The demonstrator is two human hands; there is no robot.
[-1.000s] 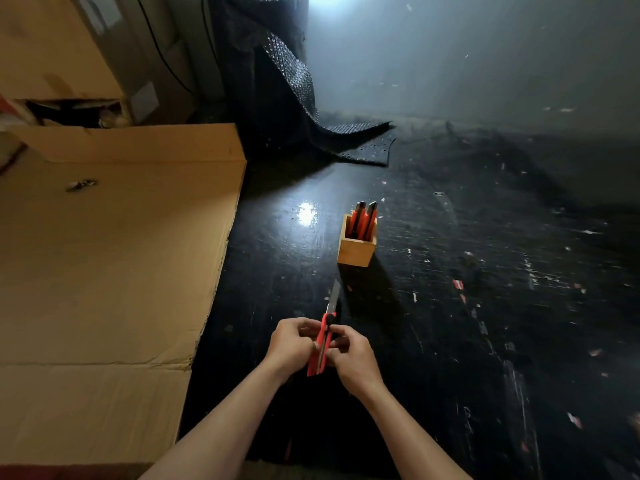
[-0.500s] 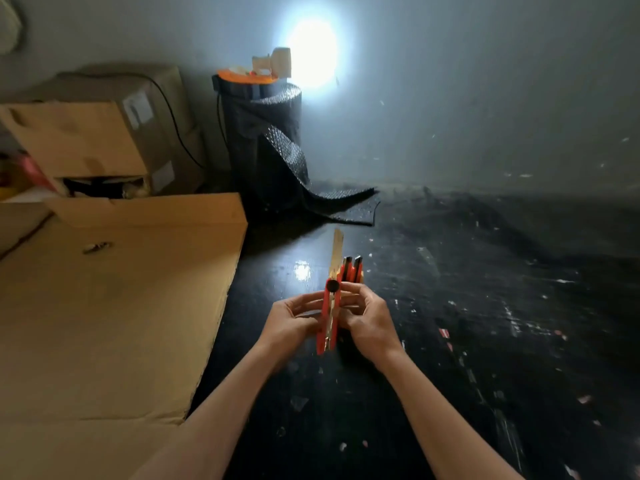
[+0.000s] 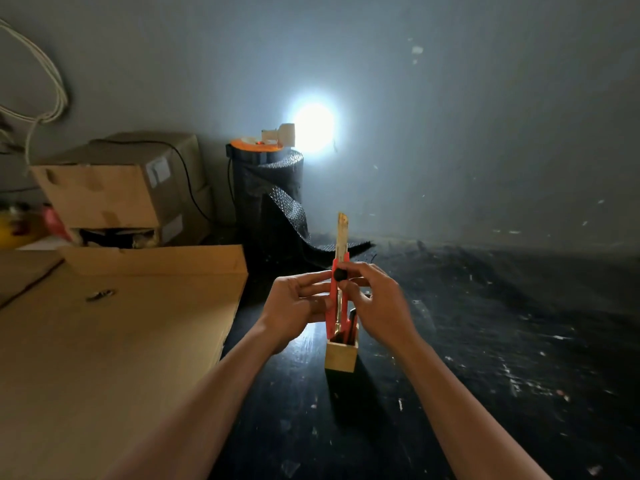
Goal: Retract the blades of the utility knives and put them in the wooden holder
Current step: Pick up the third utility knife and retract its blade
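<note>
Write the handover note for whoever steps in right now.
Left hand: grips the red knife body, held upright.
Right hand: on the same knife, thumb at the black slider.
Blade: fully out, pointing up.
Holder: on the black table, just beyond the hands, with other knives in it.
Left: retract this blade, then drop the knife into the holder.
</note>
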